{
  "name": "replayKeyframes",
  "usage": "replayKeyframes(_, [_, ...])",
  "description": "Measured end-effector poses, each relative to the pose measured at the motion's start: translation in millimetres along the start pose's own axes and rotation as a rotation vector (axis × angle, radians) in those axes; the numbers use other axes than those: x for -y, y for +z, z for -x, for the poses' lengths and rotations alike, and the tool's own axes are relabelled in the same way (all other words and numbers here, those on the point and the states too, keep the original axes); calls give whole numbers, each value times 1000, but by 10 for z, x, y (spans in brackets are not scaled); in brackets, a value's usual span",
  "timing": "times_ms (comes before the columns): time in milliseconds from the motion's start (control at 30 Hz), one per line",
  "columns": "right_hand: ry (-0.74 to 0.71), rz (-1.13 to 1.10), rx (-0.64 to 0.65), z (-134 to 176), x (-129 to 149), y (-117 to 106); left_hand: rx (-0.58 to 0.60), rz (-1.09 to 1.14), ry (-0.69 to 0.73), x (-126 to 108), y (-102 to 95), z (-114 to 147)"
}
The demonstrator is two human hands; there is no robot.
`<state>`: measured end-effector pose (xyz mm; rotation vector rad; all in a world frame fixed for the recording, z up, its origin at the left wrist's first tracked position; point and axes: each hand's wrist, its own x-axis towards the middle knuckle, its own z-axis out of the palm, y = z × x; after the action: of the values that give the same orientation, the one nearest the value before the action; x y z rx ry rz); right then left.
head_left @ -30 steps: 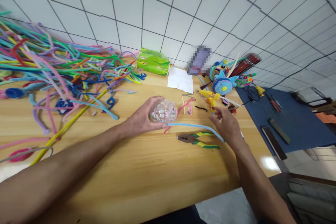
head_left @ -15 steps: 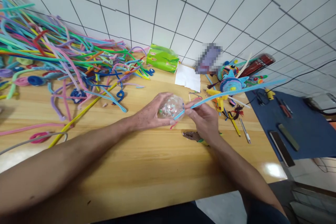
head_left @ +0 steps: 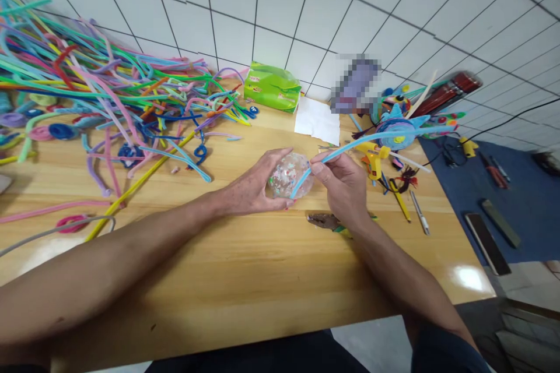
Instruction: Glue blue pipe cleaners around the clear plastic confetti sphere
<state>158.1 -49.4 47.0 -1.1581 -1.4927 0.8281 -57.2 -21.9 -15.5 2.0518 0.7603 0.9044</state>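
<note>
My left hand [head_left: 258, 183] is wrapped round a clear ball [head_left: 286, 176] with colourful bits showing in it. Between the thumb and fingers of my right hand [head_left: 343, 183] is a light blue pipe cleaner [head_left: 363, 143]. One end of the pipe cleaner lies against the front of the ball, and its long free part runs off to the upper right. A pair of pliers [head_left: 324, 221] rests on the table, its handles partly hidden under my right wrist.
Many coloured pipe cleaners [head_left: 100, 84] are heaped at the left. Behind the ball stand a green tissue pack [head_left: 272, 87] and a white sheet [head_left: 318, 121]. At the right lie a yellow glue gun [head_left: 371, 158], a yellow pencil [head_left: 400, 201] and a pen [head_left: 420, 213].
The pipe cleaner's far end has swung inward, and its near end now slants more steeply across the ball. The view has shifted slightly; both hands keep their hold.
</note>
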Motion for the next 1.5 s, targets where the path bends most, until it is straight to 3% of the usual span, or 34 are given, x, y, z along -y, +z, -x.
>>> replayKeyframes(533, [54,12,62,-7,-83,-35,31,-7,97,-7,-14,11])
replayKeyframes(833, [81,-3,74,-14,-68,-29,30,-49,317,60,-8,15])
replayKeyframes(1100, [61,-39,85,0,-47,-9,20,-10,225,11,8,34])
replayKeyframes(1500, [103,-46,107,-18,13,-15,-8,-29,206,-18,25,46])
